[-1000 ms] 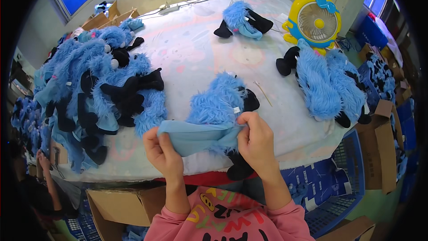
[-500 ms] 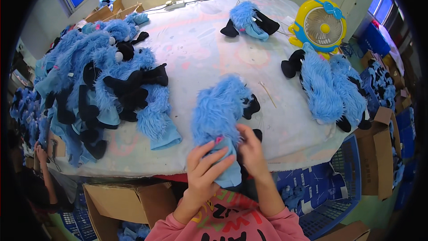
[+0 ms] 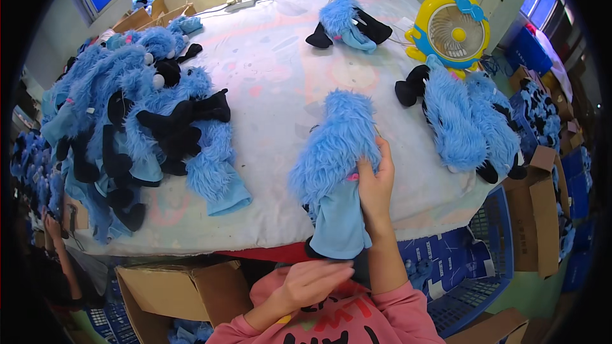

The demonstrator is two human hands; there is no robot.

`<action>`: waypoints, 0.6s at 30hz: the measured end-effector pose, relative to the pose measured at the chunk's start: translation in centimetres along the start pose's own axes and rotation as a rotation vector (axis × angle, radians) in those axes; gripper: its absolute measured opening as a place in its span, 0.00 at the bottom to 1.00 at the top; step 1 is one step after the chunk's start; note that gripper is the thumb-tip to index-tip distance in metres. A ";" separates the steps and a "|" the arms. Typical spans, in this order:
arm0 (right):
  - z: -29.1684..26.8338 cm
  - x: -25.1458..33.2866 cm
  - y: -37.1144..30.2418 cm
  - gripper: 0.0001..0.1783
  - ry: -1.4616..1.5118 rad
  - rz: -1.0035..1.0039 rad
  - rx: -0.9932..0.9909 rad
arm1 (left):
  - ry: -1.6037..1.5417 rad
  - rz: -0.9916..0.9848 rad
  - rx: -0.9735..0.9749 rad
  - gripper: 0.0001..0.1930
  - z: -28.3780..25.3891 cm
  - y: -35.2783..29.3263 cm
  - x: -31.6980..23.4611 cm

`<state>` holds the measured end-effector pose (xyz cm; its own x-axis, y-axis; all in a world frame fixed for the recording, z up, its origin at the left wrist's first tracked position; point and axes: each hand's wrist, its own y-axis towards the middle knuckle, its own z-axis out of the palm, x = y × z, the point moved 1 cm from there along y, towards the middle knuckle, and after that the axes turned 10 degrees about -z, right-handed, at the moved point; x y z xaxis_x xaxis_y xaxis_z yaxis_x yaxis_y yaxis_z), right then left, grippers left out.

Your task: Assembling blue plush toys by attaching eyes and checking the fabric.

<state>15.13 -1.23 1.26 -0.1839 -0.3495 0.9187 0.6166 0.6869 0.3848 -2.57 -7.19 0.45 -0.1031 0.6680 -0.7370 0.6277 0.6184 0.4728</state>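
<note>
In front of me a blue shaggy plush skin [image 3: 335,143] with a smooth light-blue fabric sleeve at its lower end lies over the table's near edge. My right hand [image 3: 377,181] grips its right side near a small pink tag, thumb on top and fingers partly hidden by the fur. My left hand [image 3: 317,283] is just below the sleeve's hem, fingers stretched out and together, holding nothing. A bit of black fabric shows under the sleeve's left side.
A big heap of similar blue and black plush skins [image 3: 140,102] covers the table's left. Two more [image 3: 456,121] lie at right, one [image 3: 344,22] at the back near a yellow fan [image 3: 456,30]. Below stand a cardboard box [image 3: 182,290] and a blue crate [image 3: 500,267]. Another person's hand [image 3: 54,226] shows far left.
The plush skin has been turned, so its sleeve now lies flatter and faces up. My left hand has let go and drawn back toward me; my right has shifted up along its side.
</note>
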 end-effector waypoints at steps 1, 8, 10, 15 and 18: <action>0.1 0.3 -0.1 0.21 0.054 0.057 -0.011 | 0.034 -0.071 -0.085 0.13 -0.1 -0.4 0.2; 1.4 1.3 -1.6 0.27 0.541 0.178 -0.004 | -0.164 -0.289 -0.546 0.09 -1.3 2.3 2.3; 1.3 1.8 -2.7 0.30 0.467 -0.006 0.074 | -0.152 -0.297 -0.465 0.08 -2.3 2.9 2.3; 0.2 5.4 -4.2 0.24 -0.130 -0.291 0.335 | -0.245 -0.325 -0.553 0.06 -4.2 5.7 1.4; 1.2 5.5 -3.8 0.16 -0.068 -0.097 0.332 | -0.264 -0.309 -0.475 0.06 -4.0 5.8 1.2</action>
<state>10.84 -5.00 4.97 -0.2867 -0.3876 0.8761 0.3132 0.8263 0.4681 -2.17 -1.14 4.19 0.0076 0.3418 -0.9397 0.1811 0.9237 0.3375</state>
